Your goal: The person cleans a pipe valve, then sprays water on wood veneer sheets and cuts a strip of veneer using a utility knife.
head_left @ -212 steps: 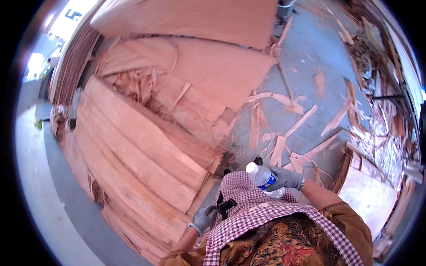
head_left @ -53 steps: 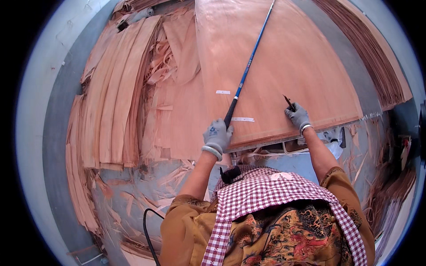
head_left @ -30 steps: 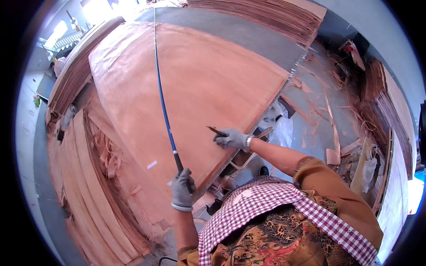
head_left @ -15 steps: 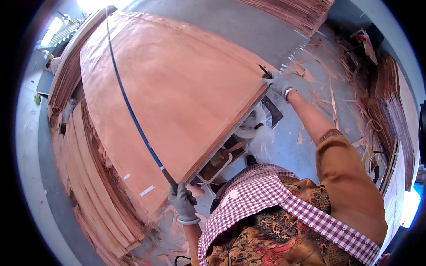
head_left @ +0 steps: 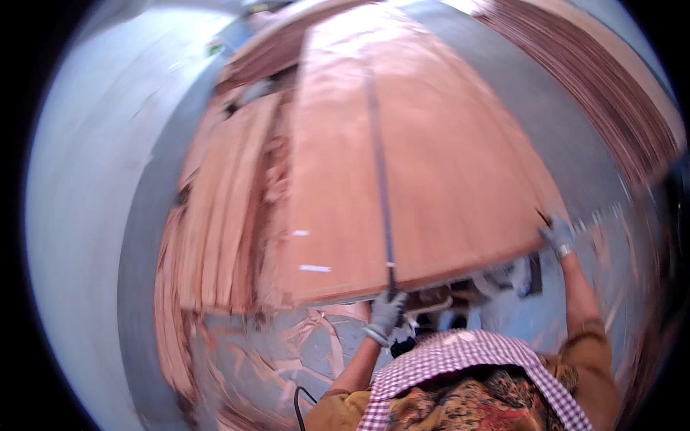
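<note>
Two grips: at lower centre, left hand (head_left: 387, 316) clasps the blue pole (head_left: 381, 169) by its end, probably for reach; at right, right hand (head_left: 558, 237) clasps dark tool (head_left: 543, 216).

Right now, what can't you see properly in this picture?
All in the head view:
- Pole: its far tip fades into blur and glare.
- Dark tool: the right hand hides one end; blur smears the rest.
- Things below the near edge of the wood sheet: partly covered by it, and blurred.
- Stack at upper right: partly cut off by the picture's edge.
</note>
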